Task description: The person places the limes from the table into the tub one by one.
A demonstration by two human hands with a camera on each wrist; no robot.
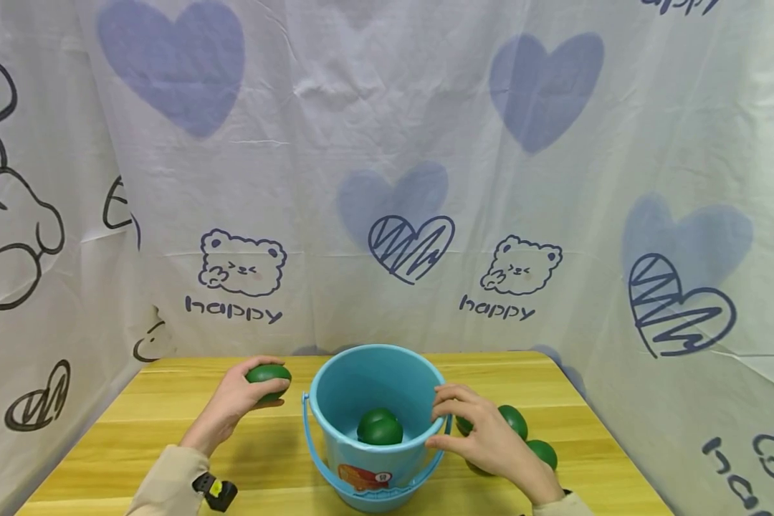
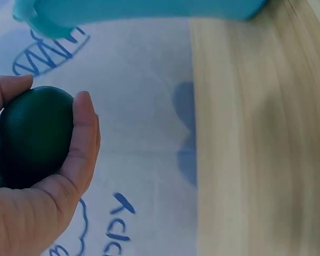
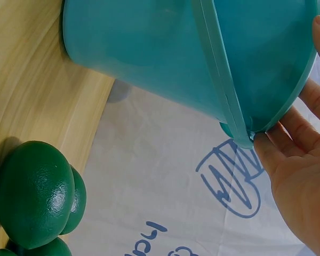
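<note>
My left hand (image 1: 241, 394) holds a dark green egg-shaped fruit (image 1: 268, 380), left of a blue bucket (image 1: 368, 464) and above the table. In the left wrist view the thumb and fingers curl round this fruit (image 2: 36, 136). At the bucket's right side, my right hand (image 1: 484, 433) grips the rim with fingers and thumb. The right wrist view has its fingers (image 3: 293, 130) against the rim, close to the handle joint. Inside the bucket lies green fruit (image 1: 380, 428); whether one or more, I cannot tell.
Several more green fruits (image 1: 542, 454) lie on the wooden table (image 1: 271, 459) to the right of the bucket, partly hidden by my right hand. The bucket's handle (image 1: 316, 459) hangs down in front. A printed white cloth (image 1: 335, 301) hangs behind the table and at both sides.
</note>
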